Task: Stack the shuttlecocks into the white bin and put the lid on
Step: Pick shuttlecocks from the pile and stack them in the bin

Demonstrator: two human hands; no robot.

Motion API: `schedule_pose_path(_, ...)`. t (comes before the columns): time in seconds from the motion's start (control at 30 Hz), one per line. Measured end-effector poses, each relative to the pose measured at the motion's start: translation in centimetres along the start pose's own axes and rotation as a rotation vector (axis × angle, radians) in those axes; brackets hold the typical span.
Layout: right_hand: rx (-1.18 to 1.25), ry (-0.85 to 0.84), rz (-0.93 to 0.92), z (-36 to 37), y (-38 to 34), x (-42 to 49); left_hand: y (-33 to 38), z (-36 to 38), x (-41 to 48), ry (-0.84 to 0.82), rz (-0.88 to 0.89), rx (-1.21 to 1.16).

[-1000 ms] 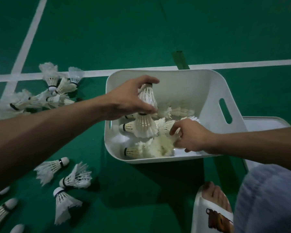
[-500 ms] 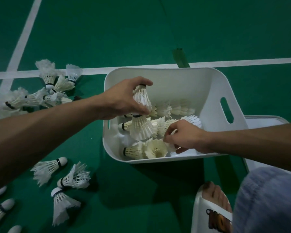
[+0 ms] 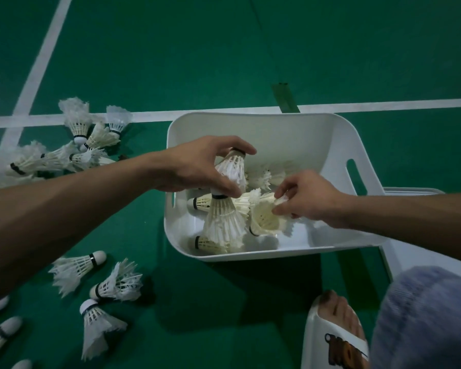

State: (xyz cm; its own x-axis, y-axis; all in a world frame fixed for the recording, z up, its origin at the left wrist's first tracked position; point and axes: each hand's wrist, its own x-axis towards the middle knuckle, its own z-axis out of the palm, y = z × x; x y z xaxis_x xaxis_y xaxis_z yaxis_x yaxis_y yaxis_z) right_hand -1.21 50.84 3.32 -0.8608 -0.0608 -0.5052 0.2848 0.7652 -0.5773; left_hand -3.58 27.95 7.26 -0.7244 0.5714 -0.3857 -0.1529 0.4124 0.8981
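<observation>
The white bin (image 3: 330, 139) sits on the green court floor with several shuttlecocks lying inside. My left hand (image 3: 197, 166) grips a nested stack of shuttlecocks (image 3: 225, 209) that stands upright over the bin's left part. My right hand (image 3: 306, 195) pinches the feather rim of another shuttlecock (image 3: 264, 219), lifted and tilted with its open skirt facing up, just right of the stack. The white lid (image 3: 410, 191) lies flat behind and to the right of the bin, mostly hidden by my right arm.
Loose shuttlecocks lie in a pile (image 3: 72, 150) left of the bin and scattered at the lower left (image 3: 112, 283). A foot in a white sandal (image 3: 336, 326) and a grey-clad knee (image 3: 431, 315) are at the lower right. White court lines cross the floor.
My right hand has lifted a shuttlecock from the bin floor and turned its skirt upward beside the stack. My left hand holds the stack in about the same place.
</observation>
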Motion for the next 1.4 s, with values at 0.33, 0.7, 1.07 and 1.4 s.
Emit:
schedule_pose_path(0.33, 0.188, 0.083, -0.019, -1.5, -2.0, 1.4, 0.6, 0.8, 0.8, -0.159, 0.149, 0.07)
schedule_pose_path(0.7, 0.351, 0.003, 0.091, -1.3, -2.2, 1.5, 0.3, 0.8, 2.6, -0.058, 0.196, 0.311)
schedule_pose_path(1.07, 0.441, -0.021, 0.104, -2.0, -0.6, 2.2, -0.9, -0.5, 2.7, 0.068, 0.117, 0.273)
schedule_pose_path(1.4, 0.263, -0.25, 0.035, -1.5, 1.6, 1.0, -0.5, -1.2, 2.6, 0.17, 0.113, 0.279)
